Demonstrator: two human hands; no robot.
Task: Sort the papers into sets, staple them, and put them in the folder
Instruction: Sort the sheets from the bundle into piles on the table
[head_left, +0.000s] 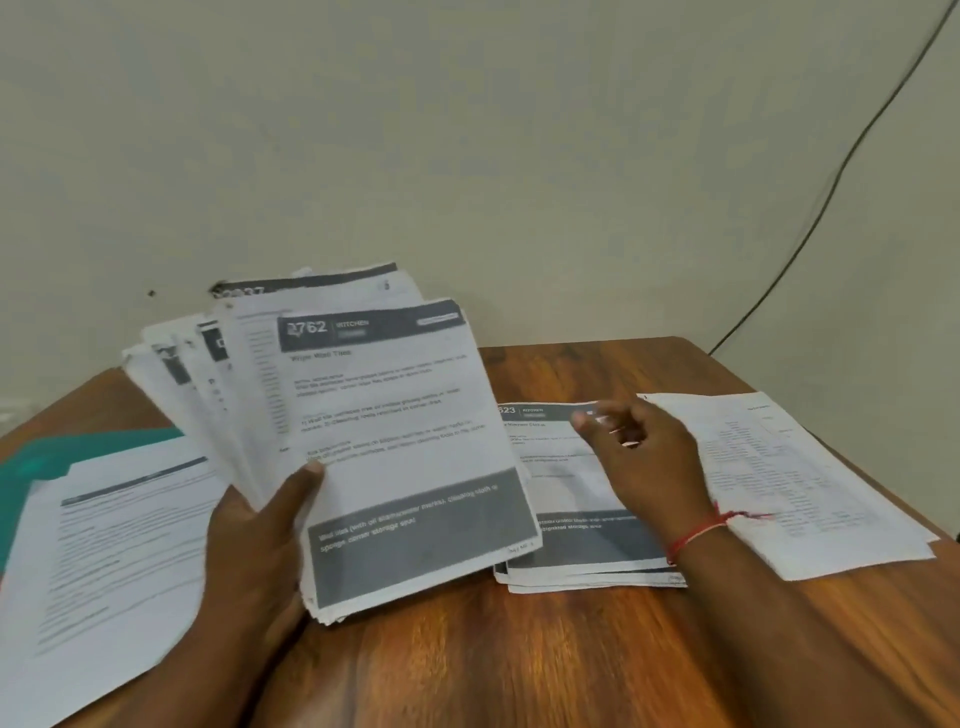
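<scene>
My left hand grips a fanned stack of printed papers tilted up above the table, thumb on the top sheet headed "2762 KITCHEN". My right hand hovers with loosely curled fingers over a flat pile of similar grey-banded sheets at centre right and holds nothing. A further pile of sheets with tables of small print lies at the right. At the left a text-covered pile lies on top of a teal folder. No stapler is in view.
The wooden table shows bare wood along its front and between the piles. A plain wall stands close behind it, with a black cable running down at the right. A red thread is tied around my right wrist.
</scene>
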